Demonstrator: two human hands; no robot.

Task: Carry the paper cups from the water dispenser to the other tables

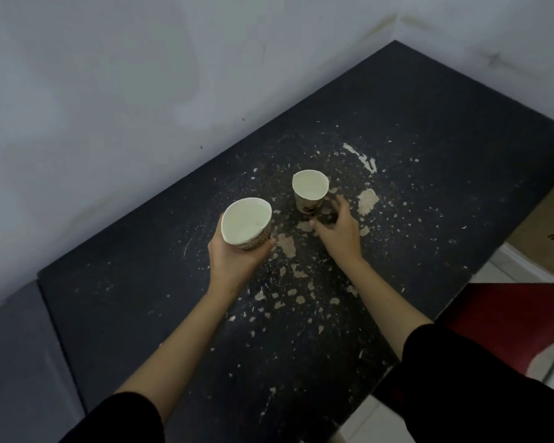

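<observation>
A patterned paper cup (pixel 247 224), white inside, is held by my left hand (pixel 234 255) a little above the dark table (pixel 429 129), tilted toward me. A second paper cup (pixel 310 190) stands upright on the table's middle. My right hand (pixel 338 230) hovers just right of and below that cup, fingers spread and curved, apart from it and holding nothing. Both forearms reach in from the bottom of the frame, with black sleeves pushed up.
The black tabletop is worn, with peeled pale patches around the cups. A grey-white wall runs along its far left edge. A cardboard box (pixel 544 231) and a red object (pixel 509 318) lie beyond the right edge. A grey surface (pixel 16 356) adjoins the left end.
</observation>
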